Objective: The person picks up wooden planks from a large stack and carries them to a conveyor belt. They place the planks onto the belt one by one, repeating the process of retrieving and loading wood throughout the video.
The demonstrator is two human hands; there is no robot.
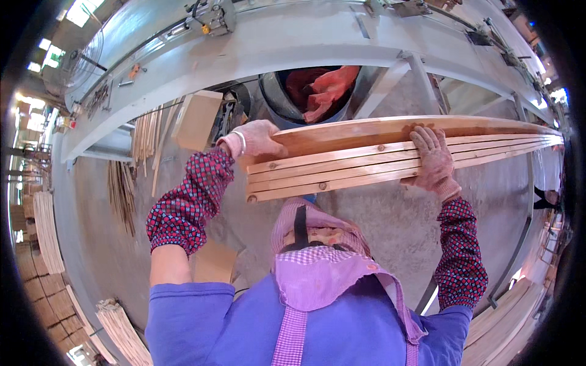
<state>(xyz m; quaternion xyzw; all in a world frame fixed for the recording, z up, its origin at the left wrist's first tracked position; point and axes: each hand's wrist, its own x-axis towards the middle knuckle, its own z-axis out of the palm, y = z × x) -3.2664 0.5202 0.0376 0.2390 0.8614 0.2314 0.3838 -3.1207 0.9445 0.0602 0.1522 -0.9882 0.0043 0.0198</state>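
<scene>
– Grip first: what did you log?
– Clasped on both sides. Left hand [256, 139] held the left end of the farther board [348, 139]; right hand [433, 158] spread over the stacked boards [332, 174], thumb tucked at their near side.
– Where was the stack?
– Lifted in front of the chest, short of the grey bench [274, 58] and partly below the bin [278, 97] with red cloth [332, 82] in my head view.
– How far along, by your judgement?
– Partway. I noted the boards picked up and the nearer ones lying snugly together. The farther one showed its broad face and did not sit flush with them. I saw nothing set down yet.
– Untouched?
– Thin sticks [122, 192] and a cardboard box [198, 119], both leftward.
– Unclear?
– I could not tell what, if anything, bore the far right end.
</scene>
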